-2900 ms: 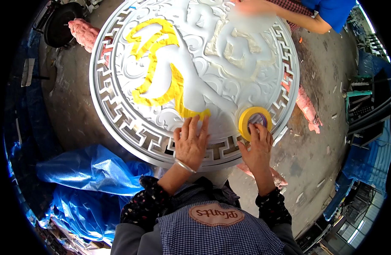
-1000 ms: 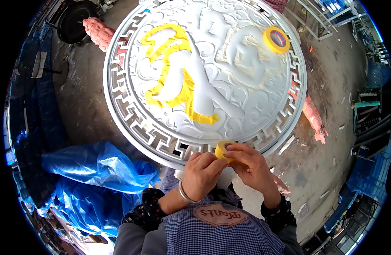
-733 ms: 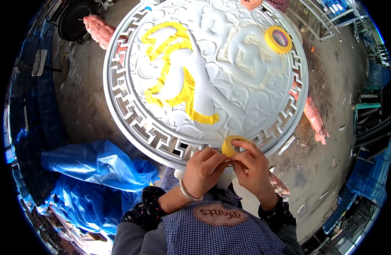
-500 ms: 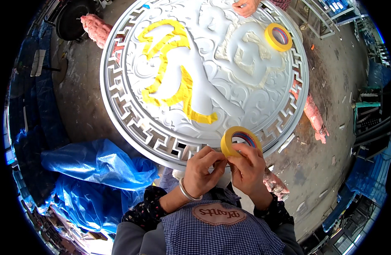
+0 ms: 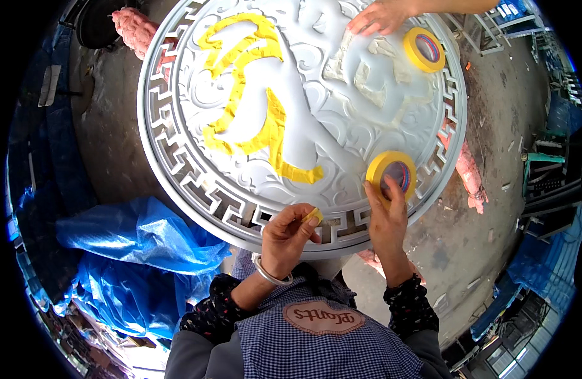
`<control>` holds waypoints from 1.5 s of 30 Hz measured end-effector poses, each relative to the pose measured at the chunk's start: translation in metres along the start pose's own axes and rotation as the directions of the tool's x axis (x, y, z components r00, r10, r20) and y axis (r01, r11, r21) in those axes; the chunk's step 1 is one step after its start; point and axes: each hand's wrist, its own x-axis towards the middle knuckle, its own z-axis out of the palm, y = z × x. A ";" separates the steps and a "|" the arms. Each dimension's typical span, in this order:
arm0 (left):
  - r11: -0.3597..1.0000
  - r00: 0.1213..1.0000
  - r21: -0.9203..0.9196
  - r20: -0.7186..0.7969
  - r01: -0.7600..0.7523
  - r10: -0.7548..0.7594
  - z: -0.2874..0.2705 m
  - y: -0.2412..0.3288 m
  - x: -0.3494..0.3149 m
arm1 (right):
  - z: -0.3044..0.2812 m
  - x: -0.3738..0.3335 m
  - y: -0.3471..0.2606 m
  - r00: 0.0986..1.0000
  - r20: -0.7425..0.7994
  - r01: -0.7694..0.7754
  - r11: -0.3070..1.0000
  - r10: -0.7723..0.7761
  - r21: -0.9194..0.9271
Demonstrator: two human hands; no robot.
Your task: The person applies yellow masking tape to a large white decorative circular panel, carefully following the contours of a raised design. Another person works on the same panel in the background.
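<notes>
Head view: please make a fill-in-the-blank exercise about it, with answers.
1. The piece of tape in the left hand is ____.
2. The right hand touches one of the ____ tape rolls in view.
3. The crumpled plastic sheet at the left is ____.
4. The carved panel has the shape of a ____.

Missing words: yellow, two, blue, circle.

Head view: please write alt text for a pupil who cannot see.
The left hand pinches a tape piece while the right hand holds a yellow roll at a round, carved panel's near edge. Yellow strips edge part of the carving; beyond are a co-worker's hand and another roll.
</notes>
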 end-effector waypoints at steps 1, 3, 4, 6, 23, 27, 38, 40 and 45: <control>0.999 1.000 0.035 0.007 0.011 -0.011 -0.002 0.000 0.001 | 0.003 -0.001 -0.001 0.999 0.037 -0.041 0.999 0.041 -0.005; 0.994 0.999 0.106 0.016 0.032 -0.034 -0.006 0.000 0.003 | 0.003 0.006 -0.010 0.993 0.053 -0.105 0.994 0.107 -0.032; 0.993 0.999 0.105 0.014 0.043 -0.045 -0.007 0.000 0.004 | -0.001 0.010 -0.017 0.991 0.032 -0.131 0.990 0.133 -0.053; 0.992 0.998 0.107 0.014 0.062 -0.064 -0.008 0.001 0.006 | -0.013 0.022 -0.032 0.989 0.046 -0.142 0.990 0.141 0.024; 0.917 0.993 0.381 -0.033 0.116 -0.112 -0.002 0.001 0.015 | -0.001 0.054 -0.066 0.893 0.403 -0.410 0.727 0.198 0.551; 0.691 0.971 0.709 -0.041 -0.139 0.237 -0.016 -0.013 0.024 | 0.018 0.077 -0.052 0.958 0.269 -0.231 0.832 0.103 0.504; 0.105 0.854 0.921 0.299 -0.375 0.426 -0.021 -0.033 0.043 | 0.039 0.093 -0.046 0.901 0.391 -0.370 0.801 0.187 0.470; 0.032 0.844 0.931 0.315 -0.364 0.433 -0.022 -0.036 0.045 | 0.042 0.090 -0.045 0.900 0.387 -0.377 0.802 0.200 0.463; -0.027 0.857 0.946 0.303 -0.322 0.416 -0.019 -0.040 0.047 | 0.046 0.091 -0.046 0.906 0.369 -0.369 0.815 0.208 0.447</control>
